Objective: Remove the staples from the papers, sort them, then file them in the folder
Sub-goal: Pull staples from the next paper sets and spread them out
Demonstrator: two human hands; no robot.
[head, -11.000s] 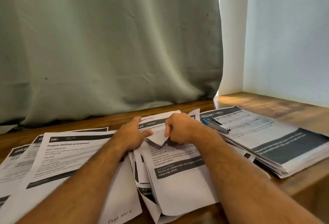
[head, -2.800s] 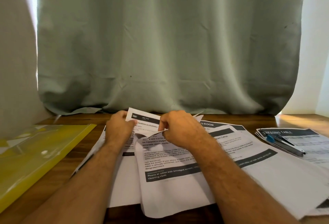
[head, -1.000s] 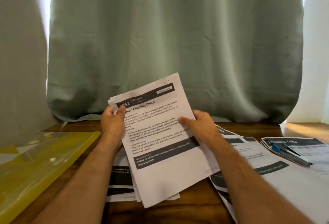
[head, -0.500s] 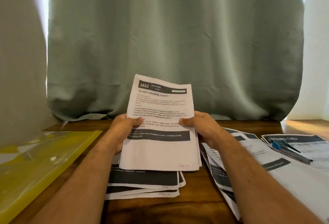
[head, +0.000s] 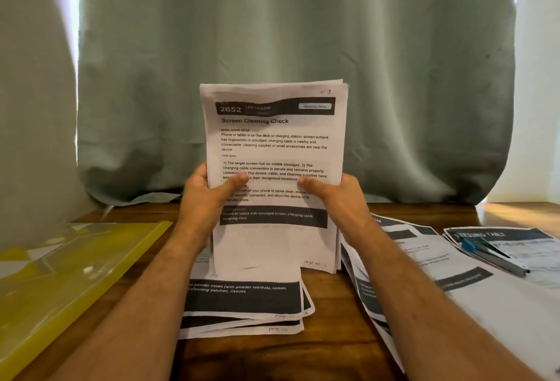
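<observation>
Both hands hold a stack of papers [head: 274,150] upright above the wooden table [head: 330,347], its front page headed "2652 Bedroom" and "Screen Cleaning Check". The left hand [head: 206,199] grips the stack's left edge, thumb pressed flat on the front page and fingers curled behind. The right hand [head: 339,199] grips the right edge the same way, thumb on the front. The stack's lower edge stands just over a pile of sheets [head: 245,302] that lies flat on the table, fanned slightly so that several dark bands show. To the right of that pile, more sheets [head: 424,259] spread across the table under the right forearm. Further right sits another paper pile [head: 515,247] headed "Dressing Table", with a blue and grey tool [head: 491,256] lying on top of it. A yellow folder [head: 69,283] lies flat at the left of the table, well apart from the held stack. A pale green curtain [head: 272,32] hangs behind.
</observation>
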